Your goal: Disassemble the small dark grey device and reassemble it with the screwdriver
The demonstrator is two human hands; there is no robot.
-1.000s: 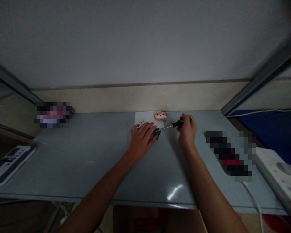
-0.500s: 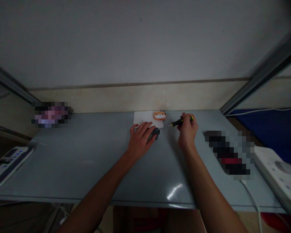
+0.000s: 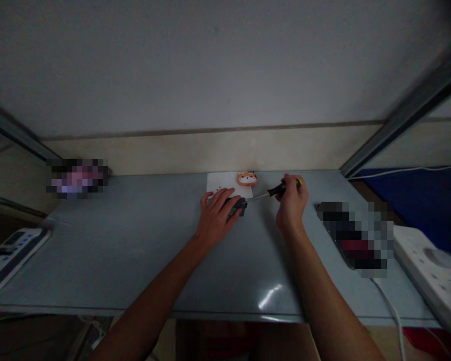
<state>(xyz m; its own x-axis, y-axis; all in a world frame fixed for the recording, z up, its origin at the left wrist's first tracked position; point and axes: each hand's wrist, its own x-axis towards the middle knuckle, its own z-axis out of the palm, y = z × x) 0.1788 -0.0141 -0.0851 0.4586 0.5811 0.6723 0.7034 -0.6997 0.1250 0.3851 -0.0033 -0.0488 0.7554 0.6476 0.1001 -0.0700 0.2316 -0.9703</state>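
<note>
My left hand (image 3: pixel 217 214) is closed over a small dark grey block-like part (image 3: pixel 242 206), pressing it to the table; most of the part is hidden under the fingers. In my right hand (image 3: pixel 292 205) is a screwdriver (image 3: pixel 276 190) with a black and yellow handle. Its thin shaft points left, and the tip lies at or close to the right end of the grey part; I cannot tell whether they touch. Just behind the left hand lies a white sheet (image 3: pixel 221 181) with several tiny dark specks, perhaps screws. An orange and white animal-face item (image 3: pixel 247 179) rests on the sheet.
The grey table (image 3: pixel 135 250) meets a wall at the back. A blurred-out phone-like object (image 3: pixel 351 238) with a white cable lies at right, beside a white power strip (image 3: pixel 428 271). Another power strip (image 3: pixel 17 255) sits at left, and a pixelated pinkish object (image 3: pixel 78 179) at back left.
The screwdriver and my right hand have shifted very slightly to the right. My left hand stays on the grey part. The whole view has moved a touch.
</note>
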